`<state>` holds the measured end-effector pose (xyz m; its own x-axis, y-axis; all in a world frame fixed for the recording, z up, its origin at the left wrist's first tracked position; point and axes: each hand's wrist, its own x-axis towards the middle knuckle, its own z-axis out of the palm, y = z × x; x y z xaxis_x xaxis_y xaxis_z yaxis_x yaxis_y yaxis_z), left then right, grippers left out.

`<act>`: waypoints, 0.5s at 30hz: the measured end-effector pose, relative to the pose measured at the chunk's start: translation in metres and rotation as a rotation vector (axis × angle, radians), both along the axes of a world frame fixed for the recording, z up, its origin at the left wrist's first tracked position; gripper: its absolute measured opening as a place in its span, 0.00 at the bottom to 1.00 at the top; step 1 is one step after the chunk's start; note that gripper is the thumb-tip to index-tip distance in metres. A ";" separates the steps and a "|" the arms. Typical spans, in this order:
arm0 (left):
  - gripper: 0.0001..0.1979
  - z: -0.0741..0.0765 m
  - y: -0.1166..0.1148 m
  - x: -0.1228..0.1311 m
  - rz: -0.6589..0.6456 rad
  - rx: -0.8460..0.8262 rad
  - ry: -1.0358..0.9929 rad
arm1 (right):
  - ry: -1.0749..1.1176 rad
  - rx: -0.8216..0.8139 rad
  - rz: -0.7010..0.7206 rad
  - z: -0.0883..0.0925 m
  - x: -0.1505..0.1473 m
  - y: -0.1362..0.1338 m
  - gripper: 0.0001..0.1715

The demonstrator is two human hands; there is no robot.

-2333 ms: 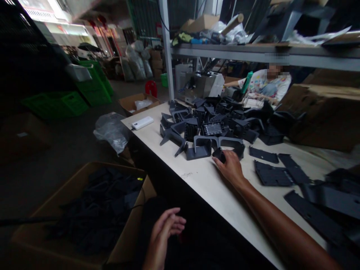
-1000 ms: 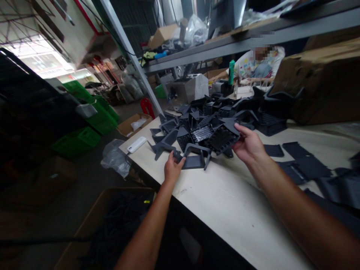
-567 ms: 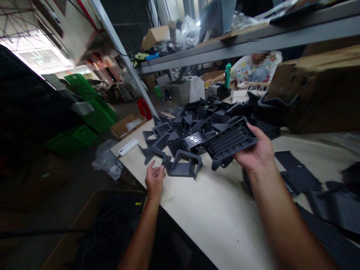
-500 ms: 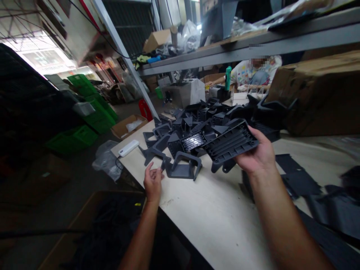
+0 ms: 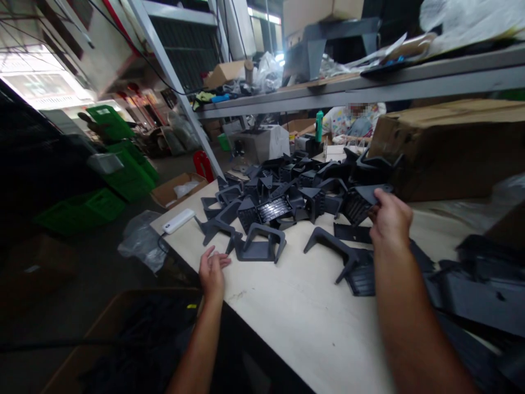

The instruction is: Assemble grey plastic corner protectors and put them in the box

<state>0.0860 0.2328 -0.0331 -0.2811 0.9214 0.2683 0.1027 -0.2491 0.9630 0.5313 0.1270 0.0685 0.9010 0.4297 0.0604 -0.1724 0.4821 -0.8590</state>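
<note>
My right hand (image 5: 389,219) is closed on a dark grey plastic bracket (image 5: 356,207) with a ribbed side, held by its upper edge at the right end of a pile of similar brackets (image 5: 287,180). My left hand (image 5: 212,272) rests by the table's left edge, palm partly up, fingers loosely bent and apart, with nothing in it. Just beyond its fingertips lies a U-shaped bracket (image 5: 225,225), with another upright-armed bracket (image 5: 260,253) to the right. Below my right hand's bracket, one more bracket (image 5: 328,241) stands on the table with its arms toward me.
A white power bank or phone-like device (image 5: 179,220) with a cable lies at the table's left edge. Flat dark panels (image 5: 484,290) cover the right side. A cardboard box (image 5: 455,148) stands behind them. Beyond the pile, under a shelf (image 5: 320,93), a person (image 5: 353,120) is partly visible.
My right hand has moved away from me toward the pile's right end, and the bracket in it has turned from lying flat to standing. My left hand stays by the edge. The view has shifted slightly.
</note>
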 end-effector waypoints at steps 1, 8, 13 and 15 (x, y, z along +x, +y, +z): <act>0.25 -0.001 -0.004 -0.002 -0.005 -0.003 -0.013 | -0.010 -0.047 0.029 -0.001 -0.001 -0.001 0.14; 0.28 -0.009 -0.053 -0.019 -0.094 -0.062 -0.077 | 0.006 -0.154 0.323 0.005 -0.042 0.002 0.17; 0.35 0.004 -0.101 -0.040 -0.163 -0.119 0.063 | 0.010 -0.069 0.512 0.019 -0.088 0.010 0.19; 0.37 0.015 -0.119 -0.048 -0.199 -0.105 0.125 | -0.001 -0.020 0.555 0.030 -0.104 0.005 0.21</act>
<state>0.0385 0.1137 -0.0178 -0.0621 0.9799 0.1894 0.1819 -0.1754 0.9675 0.4273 0.1323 0.0980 0.5393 0.8407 0.0485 -0.3946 0.3032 -0.8674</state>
